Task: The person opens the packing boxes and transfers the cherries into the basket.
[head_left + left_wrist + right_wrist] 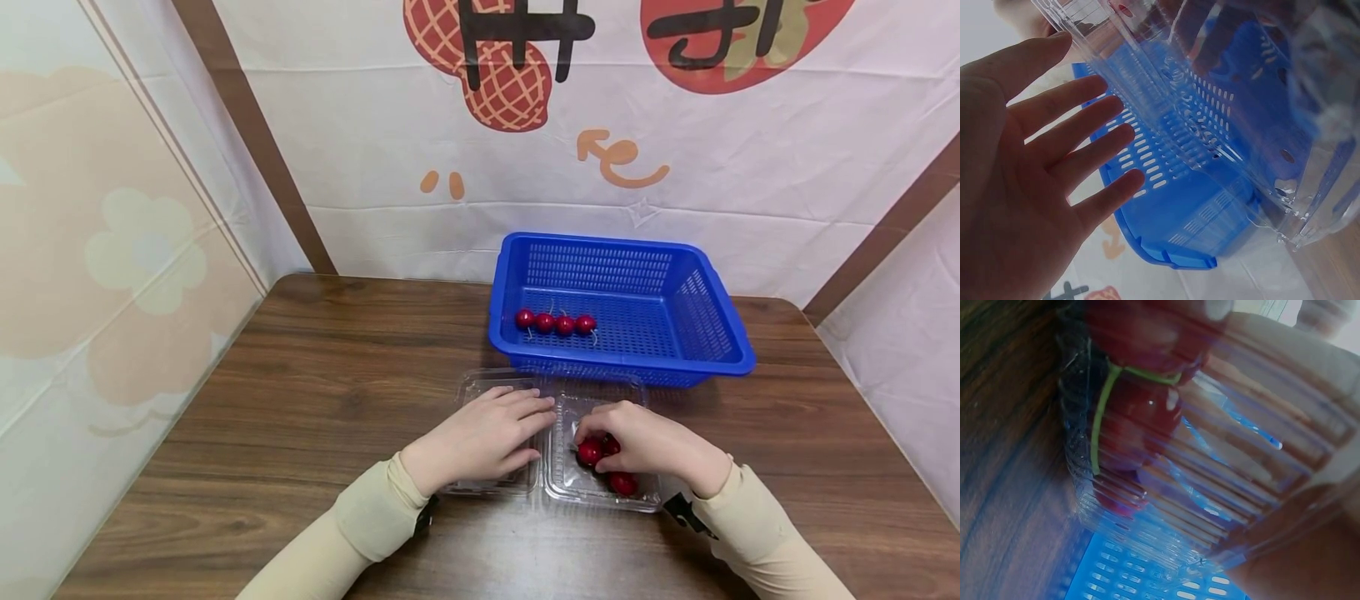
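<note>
An unfolded clear plastic clamshell box (592, 500) lies on the table. My left hand (487, 433) rests over its left half, fingers extended toward the middle fold; the left wrist view shows the straight fingers (1079, 134) beside the clear plastic. Inside the right half, thumb and fingers of my right hand (648, 442) pinch a red cherry (589, 452). Another cherry (622, 482) lies nearer the front of that half, and one more is partly covered by the hand. Through the ribbed plastic wall, the right wrist view shows cherries (1138, 425) with green stems.
Behind the box stands a blue perforated basket (622, 358), close to its back edge. Several cherries (564, 325) with stems sit in a row at the basket's left. A printed cloth (375, 150) hangs behind the wooden table (300, 400).
</note>
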Tool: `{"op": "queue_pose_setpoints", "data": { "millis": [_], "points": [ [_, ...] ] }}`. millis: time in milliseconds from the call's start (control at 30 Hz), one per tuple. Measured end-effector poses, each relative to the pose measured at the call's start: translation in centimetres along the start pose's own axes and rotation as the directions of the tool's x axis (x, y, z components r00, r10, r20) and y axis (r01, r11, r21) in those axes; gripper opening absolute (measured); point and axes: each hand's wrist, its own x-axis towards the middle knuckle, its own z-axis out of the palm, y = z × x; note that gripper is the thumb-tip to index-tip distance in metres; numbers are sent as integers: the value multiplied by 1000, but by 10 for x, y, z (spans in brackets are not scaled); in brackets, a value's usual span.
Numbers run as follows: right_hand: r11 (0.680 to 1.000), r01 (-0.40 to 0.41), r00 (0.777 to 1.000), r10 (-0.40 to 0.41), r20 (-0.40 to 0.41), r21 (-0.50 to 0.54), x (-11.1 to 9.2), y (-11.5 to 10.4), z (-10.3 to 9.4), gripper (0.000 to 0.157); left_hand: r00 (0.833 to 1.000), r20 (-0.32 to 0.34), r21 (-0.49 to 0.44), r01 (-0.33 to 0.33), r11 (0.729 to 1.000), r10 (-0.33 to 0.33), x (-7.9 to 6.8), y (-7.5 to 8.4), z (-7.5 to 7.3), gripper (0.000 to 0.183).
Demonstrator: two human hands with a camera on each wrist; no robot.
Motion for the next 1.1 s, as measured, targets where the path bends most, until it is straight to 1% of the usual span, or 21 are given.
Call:
{"op": "queue_pose_setpoints", "data": {
  "millis": [233,467,1100],
  "points": [
    [1000,10,1000,-11,-13,-21,0,-1,2,32,1000,-1,-2,-1,1000,1,1,0,0,48],
    [999,18,1000,-18,-21,-29,-1,-4,-1,33,1000,-8,2,-5,1000,5,1,0,0,48],
    [999,48,997,-48,-64,-11,-3,-4,-4,32,1000,-13,-7,-6,1000,6,1,0,0,48]
  ]
}}
